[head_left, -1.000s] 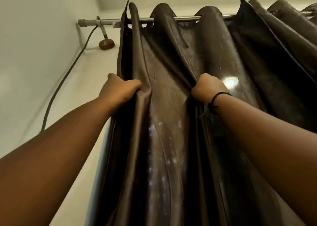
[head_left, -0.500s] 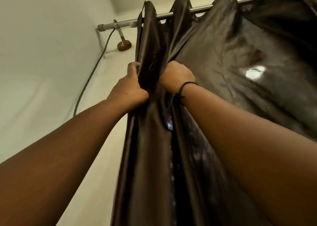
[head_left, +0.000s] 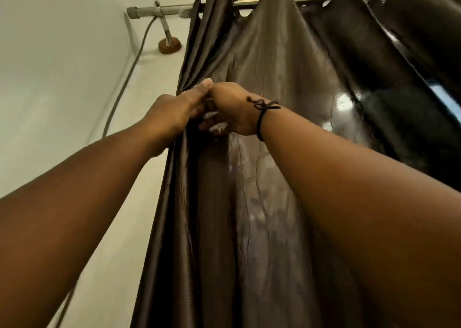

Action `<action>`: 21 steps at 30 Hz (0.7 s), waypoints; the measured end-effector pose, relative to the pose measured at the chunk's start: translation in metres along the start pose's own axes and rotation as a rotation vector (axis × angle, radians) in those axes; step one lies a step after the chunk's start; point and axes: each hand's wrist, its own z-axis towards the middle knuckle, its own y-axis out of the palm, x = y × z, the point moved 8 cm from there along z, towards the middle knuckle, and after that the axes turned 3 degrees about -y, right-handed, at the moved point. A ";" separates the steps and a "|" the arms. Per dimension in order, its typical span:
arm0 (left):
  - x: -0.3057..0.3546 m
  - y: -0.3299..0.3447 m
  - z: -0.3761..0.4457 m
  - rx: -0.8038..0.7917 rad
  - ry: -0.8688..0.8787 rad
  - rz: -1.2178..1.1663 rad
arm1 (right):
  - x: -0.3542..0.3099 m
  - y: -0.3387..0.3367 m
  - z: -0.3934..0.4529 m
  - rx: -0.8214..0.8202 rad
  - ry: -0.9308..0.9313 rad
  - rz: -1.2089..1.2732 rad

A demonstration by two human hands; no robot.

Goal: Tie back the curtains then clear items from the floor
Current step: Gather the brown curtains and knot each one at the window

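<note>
- Gathering the curtain (head_left: pixel 262 203) is the step in hand, I judge: your left hand (head_left: pixel 174 110) and your right hand (head_left: pixel 232 108) meet at its left edge, well below the rod (head_left: pixel 159 10).
- The grip of your left hand is narrow: thumb and fingers pinch the bunched edge folds. The grip of your right hand looks closed on the next fold, but its fingers are partly hidden behind the left hand, so I am not fully sure.
- The curtain hangs from the rod by its eyelets. The folds are tight at the left, near the wall (head_left: pixel 62 78), and looser toward the right.
- To do it well, collect the folds one after another into one hand and keep them flat on each other, so the bundle becomes even for tying.
- Pull sideways along the rod and not downward, because the bracket (head_left: pixel 169 44) carries all the weight.
- The fabric looks smooth and shiny, so it can slip; hold it firmly.
- No tie-back is visible, only a black band (head_left: pixel 262 118) on your right wrist.
- No container is in view, and the floor is not in view either.
</note>
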 end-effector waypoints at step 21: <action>0.033 0.127 0.015 0.133 0.134 0.384 | 0.073 -0.197 -0.092 0.523 0.261 -0.412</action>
